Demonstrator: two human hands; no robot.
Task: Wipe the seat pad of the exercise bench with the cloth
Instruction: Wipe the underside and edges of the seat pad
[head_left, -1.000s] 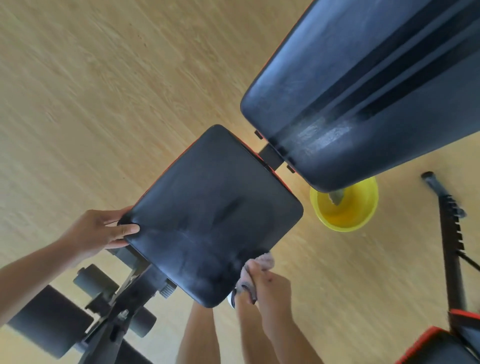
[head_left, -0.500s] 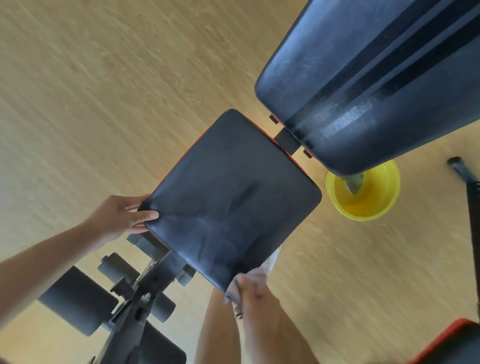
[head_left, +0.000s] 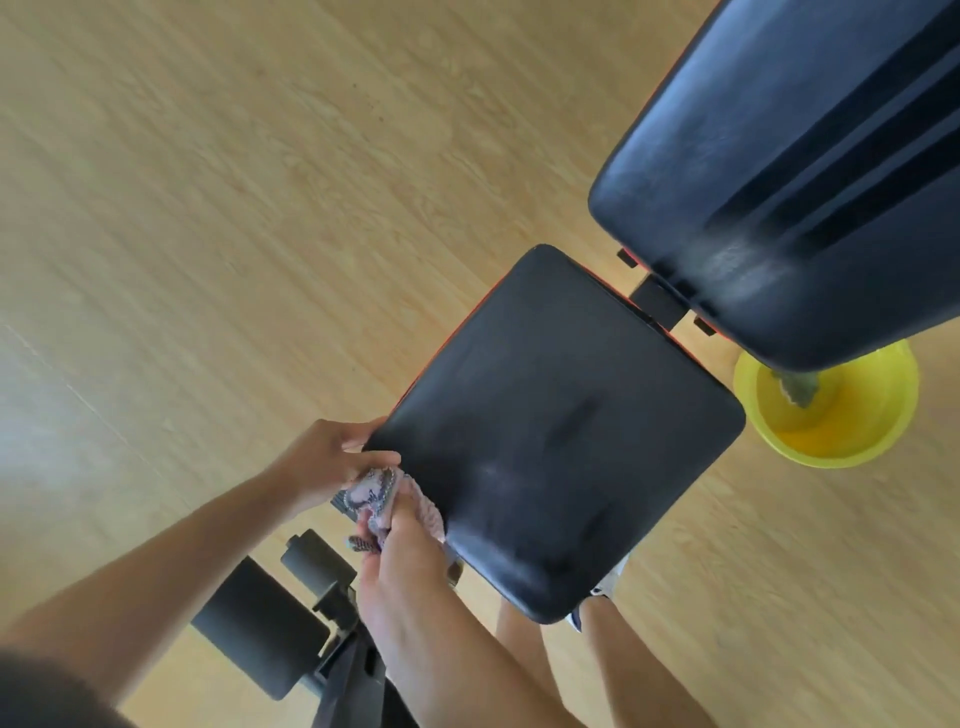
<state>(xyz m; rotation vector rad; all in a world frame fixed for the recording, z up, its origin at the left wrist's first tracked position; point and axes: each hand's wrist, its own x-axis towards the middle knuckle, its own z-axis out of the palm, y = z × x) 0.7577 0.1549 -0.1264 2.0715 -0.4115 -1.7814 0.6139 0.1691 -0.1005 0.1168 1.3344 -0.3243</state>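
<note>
The black seat pad of the exercise bench lies tilted across the middle of the head view, with faint wet streaks on it. My left hand grips the pad's near-left corner, thumb on top. My right hand is closed on a pale patterned cloth pressed against the pad's near-left edge, right beside my left hand. Part of the cloth is hidden under my fingers.
The black back pad rises at the upper right. A yellow bowl with something grey in it sits on the wooden floor beyond the seat. Black foam rollers and the frame are at the lower left. My legs stand under the seat's near edge.
My right hand has carried the cloth from the seat's near-right edge across to its near-left corner, next to my left hand. The camera view has shifted.
</note>
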